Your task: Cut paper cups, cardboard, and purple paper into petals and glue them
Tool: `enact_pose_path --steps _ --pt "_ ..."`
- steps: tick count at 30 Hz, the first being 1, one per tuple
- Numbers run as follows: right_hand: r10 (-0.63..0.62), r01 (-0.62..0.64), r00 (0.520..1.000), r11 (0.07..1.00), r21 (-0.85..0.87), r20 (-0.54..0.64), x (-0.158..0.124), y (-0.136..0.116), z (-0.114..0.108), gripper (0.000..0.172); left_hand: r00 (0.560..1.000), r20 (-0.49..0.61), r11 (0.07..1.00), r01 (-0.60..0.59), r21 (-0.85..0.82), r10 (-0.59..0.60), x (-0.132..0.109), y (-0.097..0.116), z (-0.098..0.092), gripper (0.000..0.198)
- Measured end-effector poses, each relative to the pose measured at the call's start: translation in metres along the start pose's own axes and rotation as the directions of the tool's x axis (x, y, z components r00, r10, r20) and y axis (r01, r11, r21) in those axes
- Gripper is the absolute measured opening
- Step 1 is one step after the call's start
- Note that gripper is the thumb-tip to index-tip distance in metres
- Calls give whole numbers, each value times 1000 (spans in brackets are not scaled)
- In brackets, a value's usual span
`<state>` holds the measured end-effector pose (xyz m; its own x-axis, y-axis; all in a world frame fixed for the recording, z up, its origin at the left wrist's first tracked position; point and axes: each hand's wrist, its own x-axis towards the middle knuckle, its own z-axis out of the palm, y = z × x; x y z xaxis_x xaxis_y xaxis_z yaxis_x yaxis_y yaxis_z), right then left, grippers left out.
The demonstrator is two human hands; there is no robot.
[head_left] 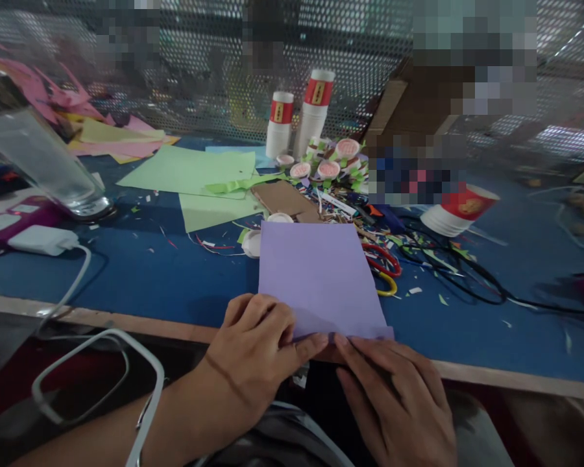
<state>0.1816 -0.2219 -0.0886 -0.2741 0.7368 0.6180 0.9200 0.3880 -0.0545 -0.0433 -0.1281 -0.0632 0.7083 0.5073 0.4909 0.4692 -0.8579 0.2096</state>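
Observation:
A sheet of purple paper [316,272] lies at the table's front edge, with a narrow fold along its near side. My left hand [257,350] rests on the near left corner, its fingers curled and its thumb pressing along the fold. Opposite it, my right hand [394,389] grips the fold's right part, fingertips on the strip and thumb below. The two hands almost meet at the middle of the fold. Beyond the paper's right side, red and yellow scissor handles [387,275] stick out; the blades are hidden.
Green paper sheets [189,172] lie behind on the blue table [175,279]. Stacked paper cups [279,126] stand by the mesh screen. A glass bottle [53,149] and a power bank [24,220] with a white cable are left. A tipped cup [460,211] and black cable [481,279] lie right.

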Motion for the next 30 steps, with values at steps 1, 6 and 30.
enact_pose_path --steps 1,6,30 --pt "1 -1 1000 1000 -1 -18 0 1 1 47 1000 8 1000 3 -10 -3 0 0 -1 38" --pt "7 -8 999 1000 -29 -49 1 5 -1 38 999 39 999 26 -39 -24 -1 0 -5 37" --pt "78 -84 993 995 -55 -93 -4 6 7 39 995 75 976 -84 199 70 -24 28 19 49"
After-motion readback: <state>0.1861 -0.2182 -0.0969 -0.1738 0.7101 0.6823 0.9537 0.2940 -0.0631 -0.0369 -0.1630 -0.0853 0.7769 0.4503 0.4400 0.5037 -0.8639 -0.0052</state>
